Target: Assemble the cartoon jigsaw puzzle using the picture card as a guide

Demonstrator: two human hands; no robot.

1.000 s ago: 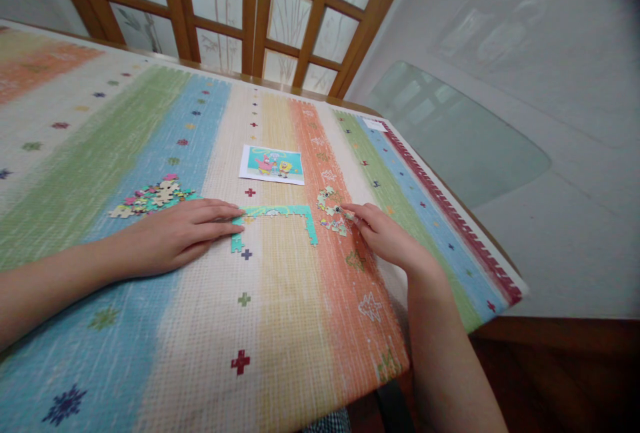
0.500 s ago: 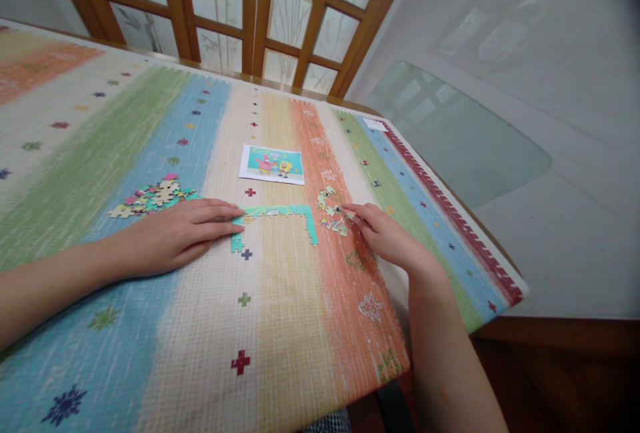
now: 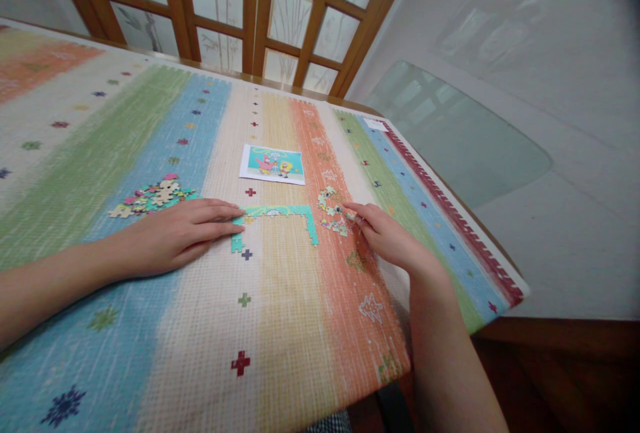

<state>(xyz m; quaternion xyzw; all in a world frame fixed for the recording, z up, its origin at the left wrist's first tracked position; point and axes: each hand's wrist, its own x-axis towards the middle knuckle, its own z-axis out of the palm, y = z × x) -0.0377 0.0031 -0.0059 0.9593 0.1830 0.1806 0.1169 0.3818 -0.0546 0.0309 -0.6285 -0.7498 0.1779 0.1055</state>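
Note:
A partly joined teal puzzle border [image 3: 280, 214] lies on the striped mat [image 3: 280, 326] between my hands. My left hand [image 3: 180, 233] rests flat with fingers stretched out, its fingertips touching the border's left corner. My right hand [image 3: 385, 236] is pinched on a small puzzle piece [image 3: 349, 215] beside a little cluster of loose pieces [image 3: 330, 209] on the orange stripe. A bigger heap of loose pieces [image 3: 150, 197] sits just beyond my left hand. A small cartoon reference picture [image 3: 273, 164] lies farther back.
The mat's right edge [image 3: 450, 199] runs along the table's side, with floor and a glass pane [image 3: 450, 133] beyond. Wooden-framed frosted doors [image 3: 250, 13] stand behind the table's far edge.

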